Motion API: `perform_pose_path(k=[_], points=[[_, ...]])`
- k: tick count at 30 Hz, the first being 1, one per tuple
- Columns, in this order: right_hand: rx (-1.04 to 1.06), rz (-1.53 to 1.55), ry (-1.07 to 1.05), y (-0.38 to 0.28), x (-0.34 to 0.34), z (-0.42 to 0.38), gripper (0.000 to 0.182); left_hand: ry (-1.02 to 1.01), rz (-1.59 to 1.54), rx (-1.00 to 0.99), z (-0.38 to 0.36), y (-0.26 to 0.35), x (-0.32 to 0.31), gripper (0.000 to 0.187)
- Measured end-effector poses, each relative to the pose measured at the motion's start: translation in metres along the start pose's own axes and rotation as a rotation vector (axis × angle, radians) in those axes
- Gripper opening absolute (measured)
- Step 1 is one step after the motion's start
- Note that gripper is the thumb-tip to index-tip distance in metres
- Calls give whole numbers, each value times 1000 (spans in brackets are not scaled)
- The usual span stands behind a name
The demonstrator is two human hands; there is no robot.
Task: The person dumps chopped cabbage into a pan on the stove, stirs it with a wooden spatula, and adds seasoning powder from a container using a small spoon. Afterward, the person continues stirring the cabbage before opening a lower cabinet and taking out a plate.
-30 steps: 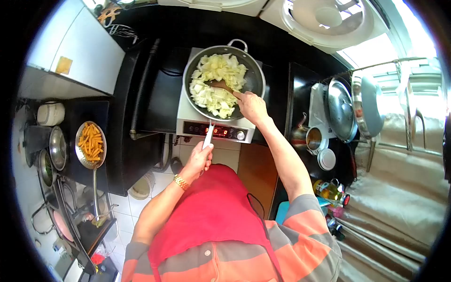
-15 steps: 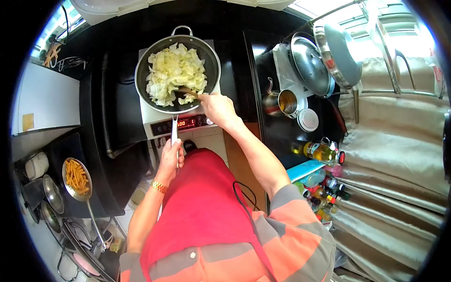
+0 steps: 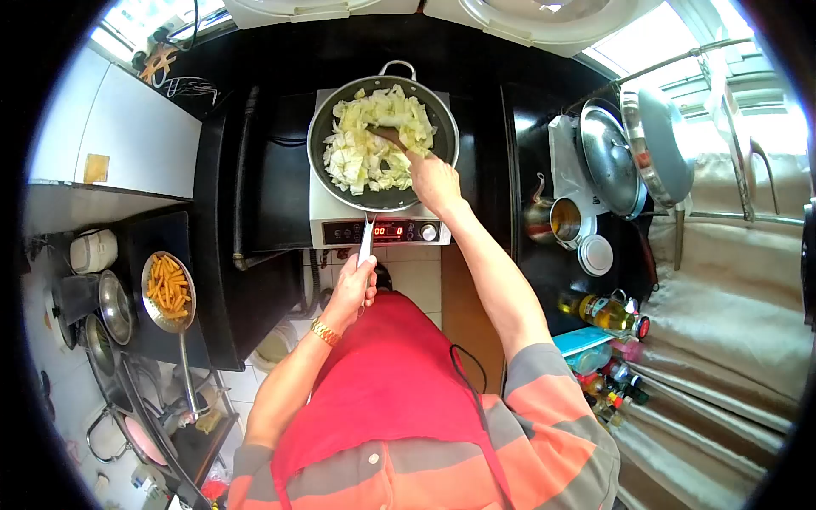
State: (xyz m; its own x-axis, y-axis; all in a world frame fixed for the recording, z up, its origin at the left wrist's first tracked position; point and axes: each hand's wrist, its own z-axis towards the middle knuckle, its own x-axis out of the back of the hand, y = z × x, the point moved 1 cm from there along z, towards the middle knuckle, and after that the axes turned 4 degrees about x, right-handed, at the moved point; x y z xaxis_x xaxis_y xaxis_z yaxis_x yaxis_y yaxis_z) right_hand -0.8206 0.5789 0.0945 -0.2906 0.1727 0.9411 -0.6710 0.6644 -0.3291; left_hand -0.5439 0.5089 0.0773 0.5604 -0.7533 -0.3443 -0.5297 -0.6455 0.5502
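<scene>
Steel wok: the dark, steel-rimmed wok [image 3: 382,140] sits square on the induction cooker [image 3: 380,228], its long handle pointing back at the person so a hand can reach it without crossing the heat.
Head view, left hand: the left hand [image 3: 350,289] is wrapped shut around the pale end of the wok handle [image 3: 365,246], low and close to the red apron [image 3: 374,382]; to my eye it holds there to keep the pan from sliding while the contents are pushed about.
Head view, right hand: the right hand [image 3: 432,180] is clenched on the grip of a wooden spatula [image 3: 388,136], arm stretched over the pan's near rim, so the blade comes down at a slant into the food.
Cabbage: pale chopped cabbage [image 3: 365,144] fills most of the wok, heaped to the left and back, the spatula blade dug into its middle.
Cooker panel: a red display glows on the front, facing the person, with a knob beside it.
Left counter: a strainer of orange carrot sticks [image 3: 167,289] rests on the dark counter, well apart from the cooker.
Right counter: lids [image 3: 608,157] lean by the window, with a small pot [image 3: 561,219] just below them and an oil bottle [image 3: 599,310] nearer the person, all within the right arm's reach.
</scene>
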Motion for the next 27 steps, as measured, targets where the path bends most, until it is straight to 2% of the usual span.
perform_pose_path(k=[2, 4, 6, 8, 10, 13, 15, 16, 21, 25, 27], points=[[30, -51, -65, 6, 11, -11, 33, -7, -19, -12, 2, 1, -1, 23], [24, -129, -162, 7, 54, -26, 33, -7, -7, -11, 0, 0, 0, 24], [89, -187, -96, 22, 92, -40, 30, -7, -3, -13, 2, -2, 0, 23], [145, -317, -117, 16, 138, -52, 32, -1, 4, -15, 2, -1, 2, 23], [173, -421, -169, 22, 154, -52, 29, -14, -4, -21, 0, 0, 0, 23], [192, -435, -250, 28, 125, -37, 28, -3, 17, -17, -2, 3, -1, 23], [167, -250, -152, 41, 74, -19, 29, 7, 18, -31, -2, 3, -1, 23], [223, -148, -85, 26, 63, -6, 29, 16, 23, -23, -2, 7, -1, 23], [197, -137, -81, -1, 91, 22, 30, 7, 16, -9, -11, 11, -2, 24], [230, 66, 20, -8, 47, 55, 33, 27, 28, 3, -10, 10, -1, 24], [186, 59, -47, -6, 28, 55, 35, 15, 33, 3, -10, 10, -2, 24]])
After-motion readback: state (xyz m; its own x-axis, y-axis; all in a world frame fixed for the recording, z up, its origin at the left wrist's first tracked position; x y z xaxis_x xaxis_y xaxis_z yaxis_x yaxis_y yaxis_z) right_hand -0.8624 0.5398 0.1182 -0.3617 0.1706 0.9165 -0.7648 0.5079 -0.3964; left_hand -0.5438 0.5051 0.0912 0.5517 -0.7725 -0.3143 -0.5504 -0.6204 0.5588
